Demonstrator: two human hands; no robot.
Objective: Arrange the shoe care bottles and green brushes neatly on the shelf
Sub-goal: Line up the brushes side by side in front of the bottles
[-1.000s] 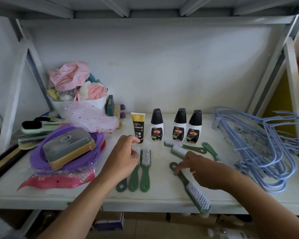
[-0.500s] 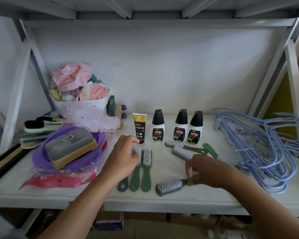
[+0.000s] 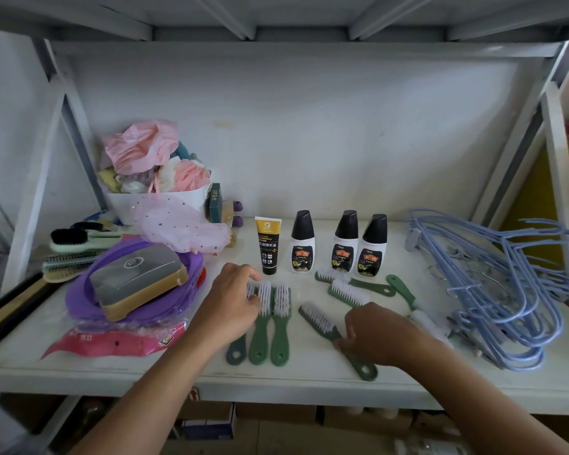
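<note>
Green brush [image 3: 322, 323] handle pinched in right hand [image 3: 372, 333]; left hand [image 3: 230, 300] loosely curled atop brush row [image 3: 270, 310], gripping nothing

A white metal shelf [image 3: 309, 385] stands against a pale, plain wall [image 3: 309, 133] — another shelf board [image 3: 276, 14] sits above, and cardboard boxes [image 3: 276, 418] rest on the floor below.

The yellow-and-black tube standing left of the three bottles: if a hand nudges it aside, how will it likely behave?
The yellow-and-black tube stands upright on its narrow black cap, so a high push would probably tip it rather than slide it. It looks like a soft squeeze tube, likely light and slightly yielding. The left hand is close, and the nearest bottle stands apart from it.
</note>
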